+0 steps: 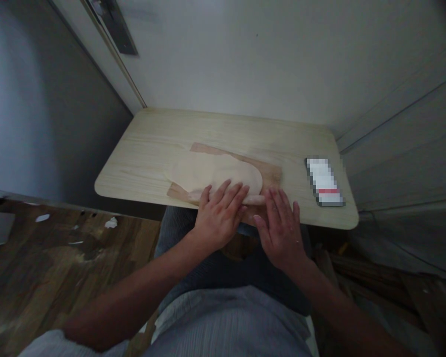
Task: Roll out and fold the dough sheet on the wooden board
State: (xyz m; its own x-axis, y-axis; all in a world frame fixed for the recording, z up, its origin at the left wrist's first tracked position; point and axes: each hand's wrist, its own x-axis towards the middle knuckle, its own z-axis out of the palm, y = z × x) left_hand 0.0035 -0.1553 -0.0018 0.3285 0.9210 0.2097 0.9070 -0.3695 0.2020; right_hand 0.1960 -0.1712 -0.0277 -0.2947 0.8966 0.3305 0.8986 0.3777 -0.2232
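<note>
A flat, pale sheet of dough [211,167] lies on a thin brown wooden board [270,174], overhanging it on the left. Along the dough's near edge runs a slim, light rolling pin [253,200]. My left hand [219,210] is palm down, its stretched fingers over the pin and touching the dough. Flat over the pin's right end is my right hand [281,225], fingers extended and thumb apart. Both hands cover parts of the pin, so its full length is hidden.
The board rests on a light wood-grain table [152,144] with rounded corners. A phone [325,182], its screen pixelated, lies at the right. A pale wall or door [245,64] stands behind the table. Paper scraps [111,222] litter the wooden floor at left.
</note>
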